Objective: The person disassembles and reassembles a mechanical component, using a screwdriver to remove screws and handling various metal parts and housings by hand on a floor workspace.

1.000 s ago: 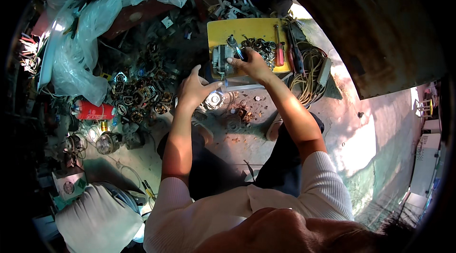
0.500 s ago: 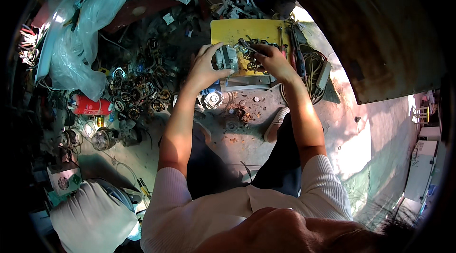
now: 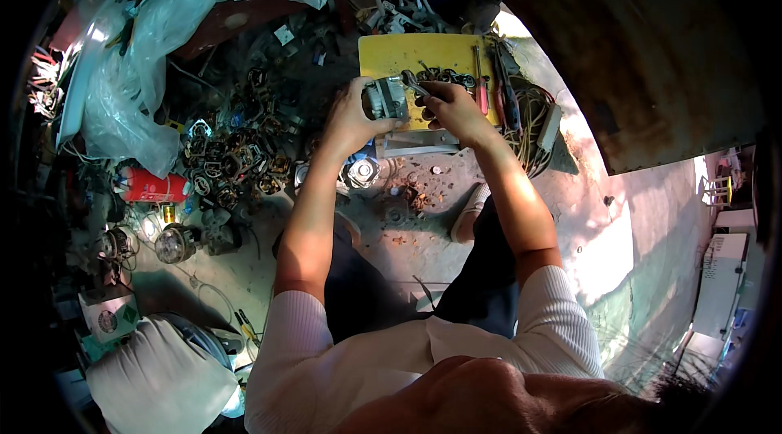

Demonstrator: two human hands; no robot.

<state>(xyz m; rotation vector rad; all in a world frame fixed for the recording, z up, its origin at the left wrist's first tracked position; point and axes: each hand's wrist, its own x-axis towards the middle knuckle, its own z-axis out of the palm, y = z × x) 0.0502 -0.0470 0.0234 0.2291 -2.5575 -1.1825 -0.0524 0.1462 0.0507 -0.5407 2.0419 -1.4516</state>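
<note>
My left hand (image 3: 352,118) grips a small silver electric motor (image 3: 388,98) from its left side, thumb along the lower edge and fingers over the top. A dark band runs across the motor's body. In my right hand (image 3: 454,113) is a metal ratchet wrench (image 3: 414,85), its head at the motor's upper right edge. Whether the wrench sits on a fastener is too small to tell. Both hands are over the near part of a yellow board (image 3: 391,50). Dark ring-shaped parts (image 3: 446,76) lie on the board behind my right hand.
A red-handled screwdriver (image 3: 480,84) lies on the board's right side, beside coiled cable (image 3: 531,129). Motor parts (image 3: 236,159) are heaped at left, near a red cylinder (image 3: 153,186) and plastic sheeting (image 3: 147,84). A rusty panel (image 3: 652,67) rises at right.
My right hand has moved slightly left, bringing the wrench head to the motor's edge. My left hand keeps its grip on the motor.
</note>
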